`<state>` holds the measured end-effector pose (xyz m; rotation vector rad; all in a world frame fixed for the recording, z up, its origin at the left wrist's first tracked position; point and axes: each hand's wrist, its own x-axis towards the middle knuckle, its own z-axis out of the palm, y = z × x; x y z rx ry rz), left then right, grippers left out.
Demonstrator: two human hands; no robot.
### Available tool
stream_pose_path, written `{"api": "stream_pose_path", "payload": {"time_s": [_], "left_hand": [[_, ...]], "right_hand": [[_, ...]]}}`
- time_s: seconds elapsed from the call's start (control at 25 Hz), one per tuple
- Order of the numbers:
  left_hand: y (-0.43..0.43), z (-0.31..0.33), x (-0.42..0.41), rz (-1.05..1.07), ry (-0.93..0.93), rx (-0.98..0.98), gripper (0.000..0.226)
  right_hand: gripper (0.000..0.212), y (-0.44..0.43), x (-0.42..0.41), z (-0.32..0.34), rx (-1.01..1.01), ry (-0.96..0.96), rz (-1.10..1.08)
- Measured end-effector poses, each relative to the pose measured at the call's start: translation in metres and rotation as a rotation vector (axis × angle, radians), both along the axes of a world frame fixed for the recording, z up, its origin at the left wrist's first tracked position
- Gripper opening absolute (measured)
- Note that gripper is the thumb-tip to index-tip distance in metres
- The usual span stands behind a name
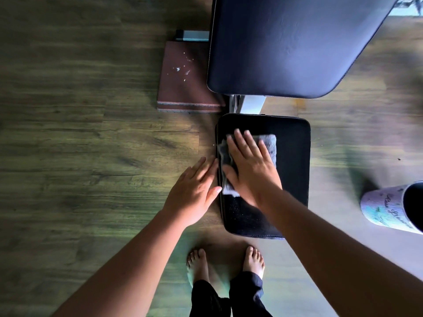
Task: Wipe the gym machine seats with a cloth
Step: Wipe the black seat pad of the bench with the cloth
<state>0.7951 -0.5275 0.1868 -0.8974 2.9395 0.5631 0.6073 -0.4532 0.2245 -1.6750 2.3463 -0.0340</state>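
A small black padded seat [290, 161] of a gym bench lies just below me, with the larger black back pad [286, 46] beyond it. A folded grey cloth [269, 144] rests on the left half of the seat. My right hand [249, 165] lies flat on the cloth, fingers spread, pressing it onto the pad. My left hand [194, 191] is open beside the seat's left edge, its thumb touching the side of the pad. Dust specks show on the seat's near part.
A brown rubber mat block [183, 83] lies on the wooden floor left of the back pad, with a metal frame foot [194, 35] behind it. A rolled patterned mat [393, 207] sits at the right edge. My bare feet [225, 261] stand just before the seat.
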Motion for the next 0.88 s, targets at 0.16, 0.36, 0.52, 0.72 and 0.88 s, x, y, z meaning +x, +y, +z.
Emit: {"api": "stream_pose_path", "payload": {"time_s": [0.16,0.36,0.52,0.72,0.88], "left_hand": [[0.007,-0.001,0.004,-0.005,0.024,0.008,0.065],[0.010,-0.003,0.008,-0.009,-0.002,0.017,0.067],[0.016,-0.002,0.012,-0.010,0.013,0.039,0.067],[0.024,0.001,0.015,-0.014,-0.005,0.050,0.067],[0.025,0.004,0.014,0.004,-0.012,0.059,0.067]], "right_hand": [[0.071,0.032,0.002,0.004,0.064,-0.010,0.075],[0.073,-0.039,-0.030,-0.008,0.023,0.008,-0.107],[0.073,0.021,0.013,0.000,-0.006,0.001,-0.064],[0.073,0.071,0.026,0.001,0.027,-0.025,0.045],[0.073,0.010,-0.005,-0.003,0.039,-0.012,-0.102]]}}
